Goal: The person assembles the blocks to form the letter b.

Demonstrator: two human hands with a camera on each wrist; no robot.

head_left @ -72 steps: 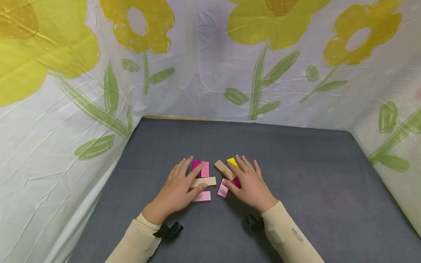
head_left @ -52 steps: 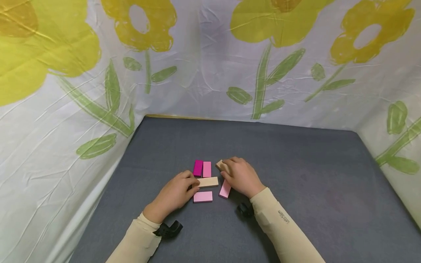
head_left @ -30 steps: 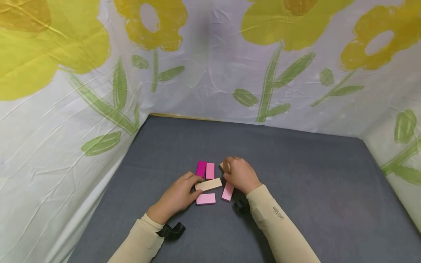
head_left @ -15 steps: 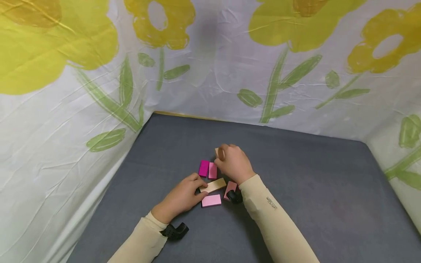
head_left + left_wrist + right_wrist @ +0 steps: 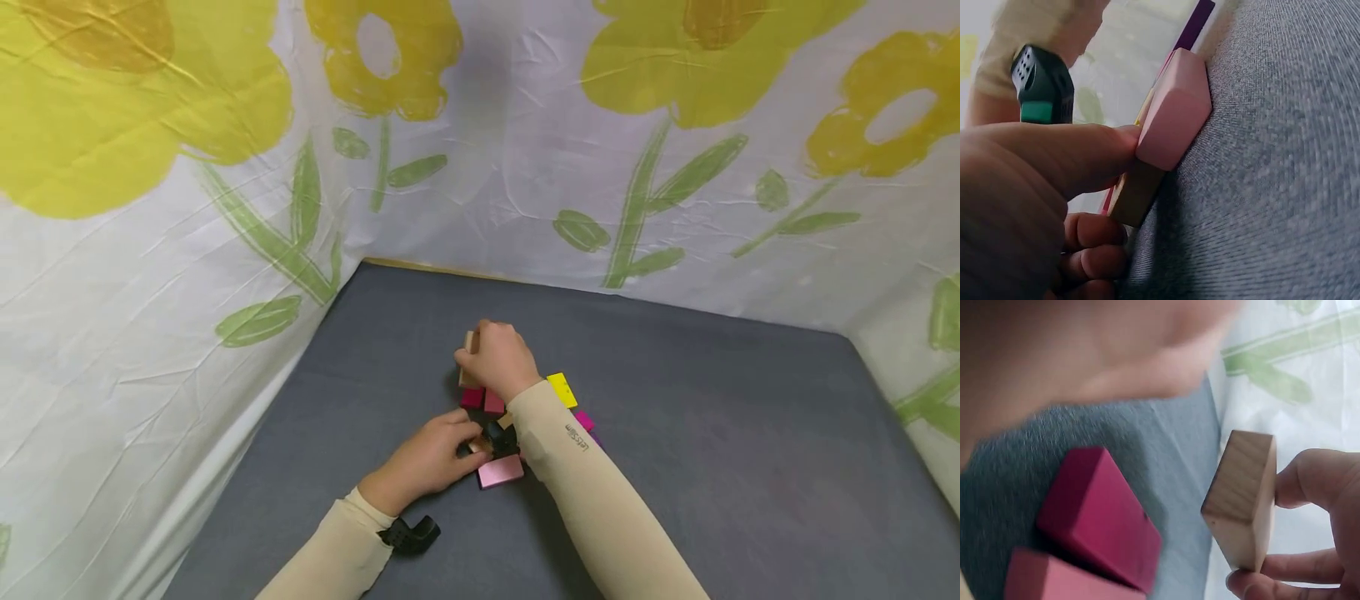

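My right hand [image 5: 498, 358] pinches a plain wooden block [image 5: 1241, 481] between thumb and fingers, holding it raised near the far end of a magenta block [image 5: 472, 398] and a pink block [image 5: 494, 403] lying side by side. My left hand [image 5: 431, 457] grips the left end of a second wooden block [image 5: 1137, 197], thumb on one side and fingers curled on the other. Just nearer than that lies a light pink block [image 5: 501, 472], by the left thumb. The right wrist camera partly covers the second wooden block in the head view.
To the right of my right sleeve lie a yellow block [image 5: 562, 389], a magenta block [image 5: 585, 420] and a bit of a purple one [image 5: 597, 437]. A dark grey cloth [image 5: 712, 442] covers the table. A white flowered curtain [image 5: 510, 192] encloses it.
Both hands went from spread over the blocks to gripping wooden ones. My right hand lifted its block and carried it left, beyond the magenta and pink pair. The left-hand block turned slightly.
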